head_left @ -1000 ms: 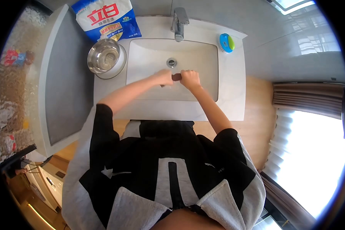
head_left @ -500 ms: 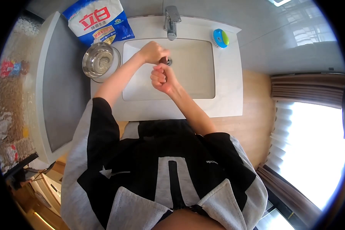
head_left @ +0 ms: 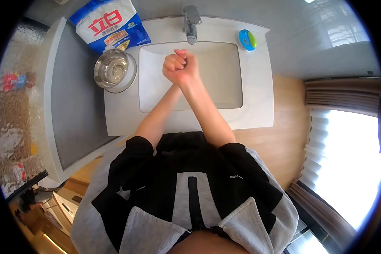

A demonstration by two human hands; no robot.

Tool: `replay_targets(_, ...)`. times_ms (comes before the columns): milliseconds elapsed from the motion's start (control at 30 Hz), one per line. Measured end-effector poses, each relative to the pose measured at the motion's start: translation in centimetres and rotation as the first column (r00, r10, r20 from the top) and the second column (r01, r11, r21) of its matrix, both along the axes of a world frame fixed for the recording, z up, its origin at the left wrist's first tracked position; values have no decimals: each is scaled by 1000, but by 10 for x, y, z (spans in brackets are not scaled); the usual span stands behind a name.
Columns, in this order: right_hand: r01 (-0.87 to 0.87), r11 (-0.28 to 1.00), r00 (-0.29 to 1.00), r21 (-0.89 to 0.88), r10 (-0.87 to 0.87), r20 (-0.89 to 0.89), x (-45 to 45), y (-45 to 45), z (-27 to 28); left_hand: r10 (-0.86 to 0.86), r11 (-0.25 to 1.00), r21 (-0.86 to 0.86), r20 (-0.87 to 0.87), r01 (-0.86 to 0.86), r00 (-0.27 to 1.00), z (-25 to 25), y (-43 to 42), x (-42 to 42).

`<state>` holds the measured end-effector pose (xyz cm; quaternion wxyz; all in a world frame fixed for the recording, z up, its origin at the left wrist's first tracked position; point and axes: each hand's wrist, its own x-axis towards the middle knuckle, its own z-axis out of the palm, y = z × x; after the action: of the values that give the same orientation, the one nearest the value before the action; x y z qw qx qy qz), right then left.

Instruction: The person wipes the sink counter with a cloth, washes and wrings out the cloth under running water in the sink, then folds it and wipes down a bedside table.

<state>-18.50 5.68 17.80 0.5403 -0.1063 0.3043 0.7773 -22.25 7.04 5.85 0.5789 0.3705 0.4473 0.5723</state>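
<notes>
My right hand [head_left: 182,69] is closed above the white sink basin [head_left: 220,78], its curled fingers turned up toward the camera. What it holds, if anything, is hidden inside the fist. My left forearm [head_left: 158,116] reaches in beneath the right wrist. My left hand itself is covered by the right one, so its fingers do not show. The chrome faucet [head_left: 191,29] stands just beyond my hands, at the back of the basin.
A blue and white detergent bag [head_left: 112,25] stands at the back left. Near it a shiny metal bowl [head_left: 111,70] sits on the white counter [head_left: 258,99]. A blue-green scrub brush [head_left: 247,40] lies at the back right. A grey panel [head_left: 78,106] borders the left side.
My left hand has moved from left of the right hand to beneath it. The dark reddish-brown thing between the hands is now hidden. My right hand has shifted slightly up.
</notes>
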Motion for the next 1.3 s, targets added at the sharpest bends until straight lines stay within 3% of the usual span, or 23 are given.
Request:
replay_targets(167, 108, 994, 988, -27, -104, 111, -13, 9, -8, 86, 996, 29, 36, -87, 996, 7, 0, 18)
replay_targets(300, 75, 990, 997, -122, -70, 39, -6, 15, -10, 114, 981, 164, -74, -101, 991, 7, -2, 22)
replay_targets(400, -128, 976, 966, -178, 82, -245, 20, 19, -23, 131, 919, 393, -258, -20, 957, 8, -3, 11)
replay_targets(467, -212, 964, 919, -164, 140, -368, 34, 15, -25, 178, 804, 584, -413, 110, 893, 13, -6, -5)
replay_targets(533, -273, 955, 859, -115, 188, -477, 45, 6, -22, 162, 714, 635, -560, 295, 813, 19, -4, -23)
replay_targets(567, -263, 959, 879, -102, 195, -436, 51, 4, -22, 154, 657, 643, -627, 394, 764, 23, -2, -32)
replay_targets(600, -253, 964, 897, -88, 199, -394, 56, 2, -23, 10, 794, 406, -753, 452, 658, 10, 2, -42)
replay_targets(633, -242, 967, 915, -74, 202, -350, 62, 0, -27, -29, 801, 317, -827, 508, 561, 18, 3, -46)
replay_targets(667, -296, 952, 854, 82, 302, -423, 70, -1, -46, -70, 802, 221, -887, 554, 456, 28, 4, -50)
replay_targets(700, -288, 957, 921, 33, 286, -265, 69, -4, -44, -111, 799, 121, -933, 590, 342, 37, 5, -52)
replay_targets(767, -250, 967, 964, -54, 254, 73, 62, -13, -39, -86, 798, 88, -962, 596, 257, 39, 4, -54)
replay_targets(800, -249, 964, 961, 91, 234, 147, 66, -18, -64, -102, 812, 24, -978, 583, 183, 34, 7, -54)
replay_targets(833, -336, 935, 876, 115, 266, 402, 73, -21, -85, -120, 824, -38, -987, 565, 109, 31, 10, -53)
replay_targets(900, -504, 859, 536, 85, 234, 811, 85, -29, -102, -299, 878, -184, -932, 443, 206, 35, 6, -54)
replay_targets(933, -546, 833, 143, -89, 197, 970, 90, -34, -95, -378, 885, -263, -888, 384, 263, 35, 5, -53)
replay_targets(967, -498, 865, -243, -66, -65, 968, 89, -39, -100, -452, 859, -295, -820, 418, 351, 28, 7, -54)
replay_targets(1000, -462, 887, -590, -21, -290, 754, 86, -44, -103, -521, 831, -321, -738, 454, 430, 23, 8, -53)
replay_targets(1033, -450, 892, -821, 37, -429, 377, 83, -47, -105, -582, 800, -344, -641, 491, 500, 19, 8, -55)
replay_targets(1067, -523, 851, -782, 39, -498, 376, 87, -47, -105, -695, 719, -441, -483, 538, 533, 14, 7, -56)
replay_targets(1133, -623, 779, -772, 71, -627, 104, 96, -34, -108, -825, 513, -565, -116, 646, 553, 46, 8, -45)
replay_targets(1167, -671, 738, -741, 76, -670, -38, 99, -27, -110, -839, 410, -564, 74, 717, 538, 54, 8, -42)
replay_targets(1233, -689, 696, -724, 201, -675, -144, 99, -13, -97, -780, 211, -491, 437, 845, 448, 66, 10, -39)
replay_targets(1300, -755, 594, -655, 278, -673, -343, 104, 4, -86, -689, 91, -371, 646, 924, 328, 69, 11, -40)
